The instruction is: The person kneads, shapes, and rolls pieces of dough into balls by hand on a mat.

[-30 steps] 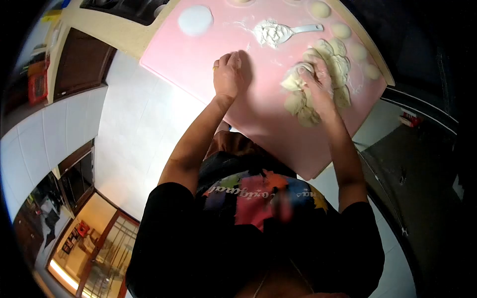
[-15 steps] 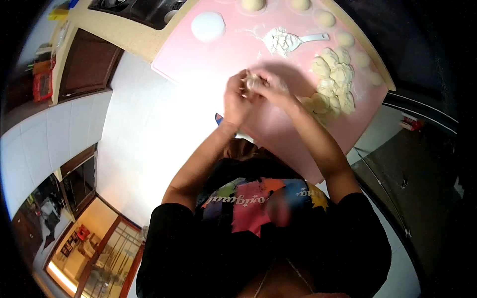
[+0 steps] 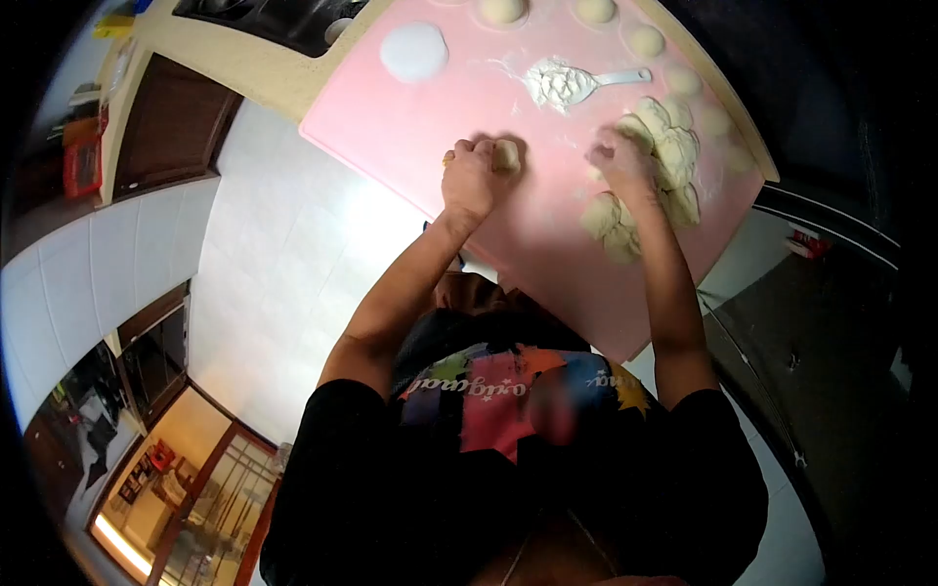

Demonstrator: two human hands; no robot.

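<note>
My left hand (image 3: 471, 176) is closed on a small pale piece of dough (image 3: 506, 156), its fingers curled along the left side of it, low on the pink mat (image 3: 410, 127). Over on the right, my right hand (image 3: 623, 164) is at the left side of a heap of cut dough pieces (image 3: 676, 156). Its fingers are bent and blurred, and whether dough is between them is unclear. Part of the heap is hidden under this hand. A few pieces (image 3: 616, 223) lie just below it, nearer to me.
A white scoop (image 3: 625, 76) lies beside a mound of flour (image 3: 557, 83). Round dough balls (image 3: 647, 40) line the mat's far right edge. A white disc-like patch (image 3: 414, 52) is at the upper left. A sink (image 3: 283, 24) lies beyond the mat.
My hands were together around dough over the mat. They have parted: the right has moved right to the heap, while the left has stayed with a piece of dough.
</note>
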